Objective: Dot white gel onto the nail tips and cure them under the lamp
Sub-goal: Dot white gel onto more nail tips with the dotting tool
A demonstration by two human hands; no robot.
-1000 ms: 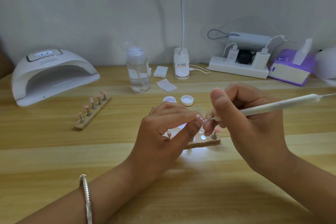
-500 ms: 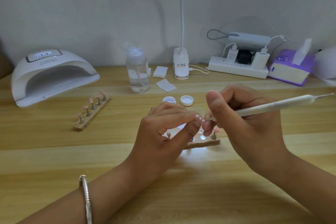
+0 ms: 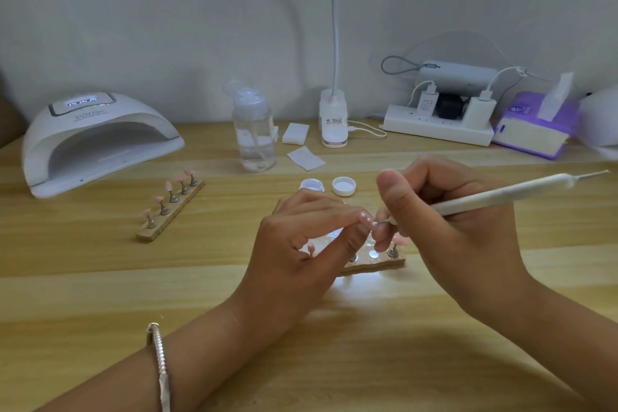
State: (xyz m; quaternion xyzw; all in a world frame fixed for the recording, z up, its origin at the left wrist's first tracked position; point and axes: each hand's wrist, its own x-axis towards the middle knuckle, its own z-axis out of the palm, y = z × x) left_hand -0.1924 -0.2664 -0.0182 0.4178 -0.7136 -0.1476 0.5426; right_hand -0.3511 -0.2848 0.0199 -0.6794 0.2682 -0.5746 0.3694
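Observation:
My left hand (image 3: 301, 244) pinches a pink nail tip (image 3: 366, 219) between thumb and forefinger above a wooden holder strip (image 3: 374, 265). White dots show on the tip. My right hand (image 3: 448, 224) grips a white dotting pen (image 3: 501, 194), whose metal point touches the tip's edge. Two more tips stand on the strip, partly hidden by my fingers. An open white gel pot (image 3: 312, 185) and its lid (image 3: 343, 185) lie just behind my hands. The white curing lamp (image 3: 97, 140) stands at the far left, display lit.
A second strip (image 3: 171, 211) with several pink tips lies left of centre. Behind are a clear pump bottle (image 3: 254, 137), white wipes (image 3: 305, 157), a desk-lamp base (image 3: 333, 125), a power strip (image 3: 438, 127) with chargers, and a purple tissue pack (image 3: 535, 130).
My right hand and the pen have shifted slightly left, closer to the held tip. My left hand stays in place.

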